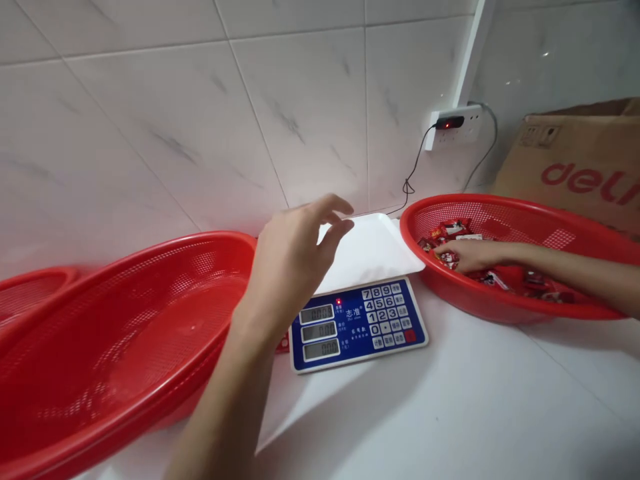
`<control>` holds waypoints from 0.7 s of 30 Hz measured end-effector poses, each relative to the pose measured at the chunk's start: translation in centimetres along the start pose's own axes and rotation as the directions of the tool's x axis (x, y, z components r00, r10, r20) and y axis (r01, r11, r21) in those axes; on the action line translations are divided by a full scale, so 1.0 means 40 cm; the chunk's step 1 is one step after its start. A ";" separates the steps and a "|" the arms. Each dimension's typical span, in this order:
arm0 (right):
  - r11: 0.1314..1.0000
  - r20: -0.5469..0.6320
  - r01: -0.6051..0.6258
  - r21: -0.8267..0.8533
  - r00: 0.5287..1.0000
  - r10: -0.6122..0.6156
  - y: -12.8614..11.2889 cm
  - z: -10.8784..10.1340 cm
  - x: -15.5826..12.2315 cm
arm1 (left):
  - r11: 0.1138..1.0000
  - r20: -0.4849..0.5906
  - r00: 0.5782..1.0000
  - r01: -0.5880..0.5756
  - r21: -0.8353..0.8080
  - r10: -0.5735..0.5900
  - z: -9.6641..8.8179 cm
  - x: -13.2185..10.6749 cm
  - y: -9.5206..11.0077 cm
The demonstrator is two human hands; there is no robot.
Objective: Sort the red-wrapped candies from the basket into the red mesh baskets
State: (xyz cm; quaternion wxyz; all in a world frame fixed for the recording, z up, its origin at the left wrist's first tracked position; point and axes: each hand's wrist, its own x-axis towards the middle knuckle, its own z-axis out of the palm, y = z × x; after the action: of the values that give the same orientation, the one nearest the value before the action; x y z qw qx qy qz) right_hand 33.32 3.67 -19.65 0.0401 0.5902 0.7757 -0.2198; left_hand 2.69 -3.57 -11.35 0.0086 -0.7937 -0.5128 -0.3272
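My left hand (pixel 300 243) hovers above the left part of the digital scale, fingers curved, with a gap between thumb and fingertips and nothing in it. Beneath it lies the white weighing tray (pixel 370 250) of the scale, bare where it shows. The blue keypad and display panel (pixel 357 327) faces me, its readouts lit. My right hand (pixel 473 255) reaches into the right red basket (pixel 475 307), down among small red wrapped packets (pixel 453 229). Its fingertips are hidden by the packets, so I cannot see whether it grips one.
A large red perforated basket (pixel 150 263) stands at the left, with another red basket (pixel 35 290) behind it. A cardboard box (pixel 575 150) stands at the back right. A black cable (pixel 417 157) runs from the wall socket (pixel 457 133) behind the scale.
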 end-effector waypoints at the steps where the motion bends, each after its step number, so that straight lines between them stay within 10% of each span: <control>1: 1.000 -0.021 -0.017 0.011 1.000 0.017 0.000 -0.021 -0.011 | 0.998 -0.009 1.000 -0.001 -0.059 0.000 0.009 0.012 -0.008; 6: 0.986 -0.391 -0.071 0.150 0.912 0.126 -0.064 -0.158 -0.069 | 0.993 -0.030 0.999 0.023 -0.112 -0.026 0.004 0.008 -0.041; 10: 0.905 -0.546 0.267 0.331 0.836 -0.048 -0.223 -0.176 0.000 | 0.995 -0.049 0.997 0.047 -0.084 -0.051 -0.028 -0.001 -0.048; 16: 0.646 -0.417 0.499 0.578 0.861 -0.292 -0.399 -0.031 0.219 | 0.994 0.044 0.995 0.093 -0.064 -0.090 -0.033 0.001 -0.070; 21: 0.839 -0.191 0.433 0.331 0.901 -0.390 -0.368 -0.056 0.212 | 0.994 0.177 0.978 0.106 0.030 -0.109 -0.034 -0.004 -0.089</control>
State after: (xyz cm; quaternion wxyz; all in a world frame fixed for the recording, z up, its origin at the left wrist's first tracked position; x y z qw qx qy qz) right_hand 17.50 9.12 -16.03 -0.1635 0.4184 0.8306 -0.3290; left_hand -0.95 -2.48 -11.52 -0.0471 -0.7908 -0.5569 -0.2496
